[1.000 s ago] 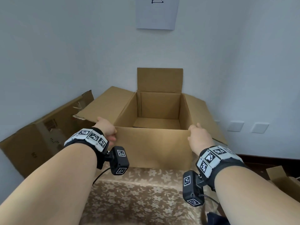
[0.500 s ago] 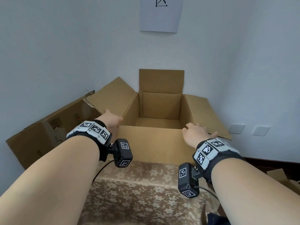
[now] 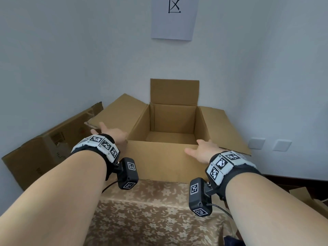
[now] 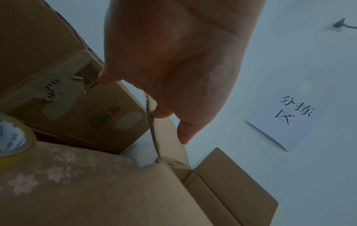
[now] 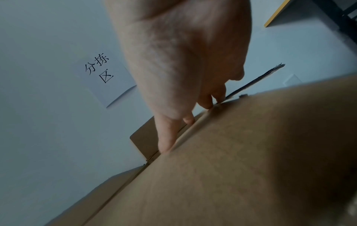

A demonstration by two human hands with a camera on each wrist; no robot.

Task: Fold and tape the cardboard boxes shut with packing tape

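An open brown cardboard box (image 3: 159,162) stands on a flower-patterned tablecloth (image 3: 150,210). Its back flap (image 3: 174,91) stands upright, and the left flap (image 3: 122,110) and right flap (image 3: 223,128) splay outward. My left hand (image 3: 110,132) reaches with straight fingers onto the near end of the left flap; in the left wrist view its fingertips (image 4: 183,134) touch the flap's edge. At the box's near right corner, my right hand (image 3: 202,150) is spread open, and its fingers (image 5: 166,142) lie along the rim. A roll of clear packing tape (image 4: 13,137) lies on the cloth to the left.
A worn, printed cardboard box (image 3: 44,151) leans against the left wall, close behind the left flap. A paper sign (image 3: 174,16) hangs on the back wall, with two wall sockets (image 3: 256,143) low on the right. More cardboard (image 3: 301,192) lies at the lower right.
Both hands have left the near corners of the box and moved outward and forward to the side flaps. The left flap has risen.
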